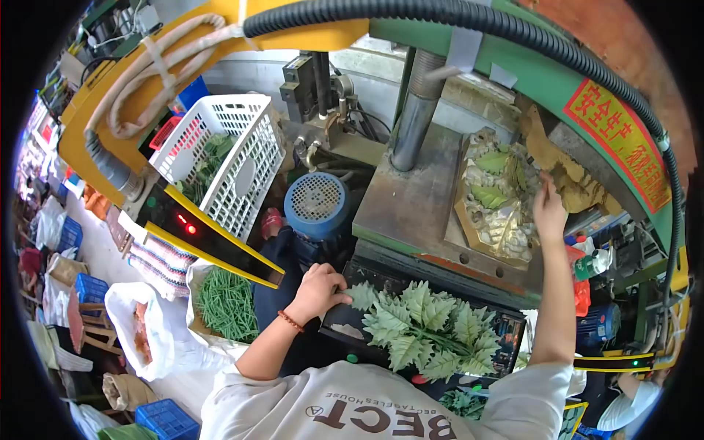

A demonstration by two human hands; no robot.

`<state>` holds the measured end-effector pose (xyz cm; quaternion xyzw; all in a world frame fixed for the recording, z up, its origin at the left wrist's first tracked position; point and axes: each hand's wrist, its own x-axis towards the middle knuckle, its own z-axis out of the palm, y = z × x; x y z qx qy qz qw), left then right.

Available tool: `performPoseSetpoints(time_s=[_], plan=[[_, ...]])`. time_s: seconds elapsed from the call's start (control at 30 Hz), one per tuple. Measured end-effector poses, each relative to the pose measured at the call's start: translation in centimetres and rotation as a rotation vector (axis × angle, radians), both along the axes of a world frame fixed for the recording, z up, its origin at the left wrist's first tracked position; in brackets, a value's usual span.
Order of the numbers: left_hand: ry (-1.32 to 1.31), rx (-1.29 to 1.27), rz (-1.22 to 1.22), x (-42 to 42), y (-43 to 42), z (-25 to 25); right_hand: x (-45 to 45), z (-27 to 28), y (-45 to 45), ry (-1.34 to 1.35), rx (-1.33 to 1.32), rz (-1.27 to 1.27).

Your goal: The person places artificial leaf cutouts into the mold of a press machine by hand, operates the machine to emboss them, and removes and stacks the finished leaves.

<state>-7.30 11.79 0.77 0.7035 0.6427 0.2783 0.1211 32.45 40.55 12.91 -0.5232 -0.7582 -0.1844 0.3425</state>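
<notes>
At the left edge of a black panel [345, 330], my left hand [320, 291] is closed, its thumb and fingertips at the tip of a pale green artificial leaf [362, 296]. That leaf lies beside a bunch of artificial leaves [425, 323] spread over the panel. My right hand [548, 213] reaches to the right rim of a leaf-shaped mould [506, 238] on the press bed. Its fingers are drawn together; what they hold, if anything, is too small to make out. Green leaves [490, 196] lie on the mould's rough, whitish surface.
A steel column [418, 110] rises behind the press bed [403, 205]. A yellow control arm [213, 238] with red lights stands left. Nearby are a white basket [246, 169], a blue motor [317, 202], a sack of green stems [224, 304] and a bottle [592, 264]. Another person [631, 403] is at right.
</notes>
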Motion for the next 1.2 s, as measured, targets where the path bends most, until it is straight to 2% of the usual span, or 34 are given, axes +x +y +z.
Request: performPoseSetpoints(time_s=[0.03, 0.07, 0.17, 0.23, 0.3, 0.37, 0.4, 0.47, 0.53, 0.67, 0.8, 0.83, 0.97, 1.0, 1.13, 1.2], plan=[[-0.029, -0.014, -0.017, -0.3, 0.3, -0.2, -2.9, 3.0, -4.3, 0.068, 0.077, 0.175], [-0.061, -0.037, -0.032, -0.5, 0.1, -0.5, -5.2, 4.9, -7.7, 0.223, -0.020, 0.363], [-0.107, -0.106, -0.080, -1.0, -0.9, -0.9, -10.1, 4.9, -15.3, 0.029, 0.001, 0.655], [-0.084, 0.005, -0.087, -1.1, -0.9, -0.9, -11.9, 4.6, -18.2, -0.204, -0.070, 0.765], [-0.070, 0.126, -0.083, -1.0, -0.8, -0.8, -13.2, 3.4, -19.3, -0.151, -0.171, 0.825], [-0.173, 0.091, -0.035, -0.1, -1.2, 1.2, -14.2, 2.3, -19.7, -0.012, -0.534, 0.816], [-0.275, 0.050, 0.014, 0.7, -1.7, 3.0, -14.9, 1.9, -20.2, -0.011, -0.533, 0.814], [-0.478, -0.027, 0.112, 1.9, -2.4, 6.2, -16.6, 1.4, -21.2, 0.041, -0.946, 0.708], [-0.503, 0.019, 0.086, 2.7, -3.0, 8.1, -17.5, 1.4, -20.9, 0.051, -1.323, 0.845], [-0.603, 0.151, -0.029, 4.4, -2.9, 10.9, -16.7, 0.8, -21.3, 0.194, -1.311, 0.856], [-0.412, 0.337, -0.154, 4.9, -2.4, 12.6, -15.7, 4.0, -22.6, 0.406, -1.153, 1.049], [-0.417, 0.345, -0.168, 5.2, -2.3, 12.7, -15.3, 4.0, -22.6, 0.404, -1.140, 1.037], [-0.395, 0.486, -0.408, 7.0, -1.9, 12.7, -13.9, 2.0, -23.5, 0.398, -0.776, 1.012], [-0.395, 0.487, -0.420, 7.4, -1.4, 12.6, -13.7, 2.2, -24.2, 0.402, -0.769, 1.003], [-0.676, 0.548, -0.619, 10.0, 2.1, 11.5, -13.0, 5.7, -27.6, 0.205, -0.484, 1.081], [-0.596, 0.562, -0.665, 11.2, 0.9, 13.0, -12.2, 4.3, -26.3, 0.244, -0.437, 1.119]])
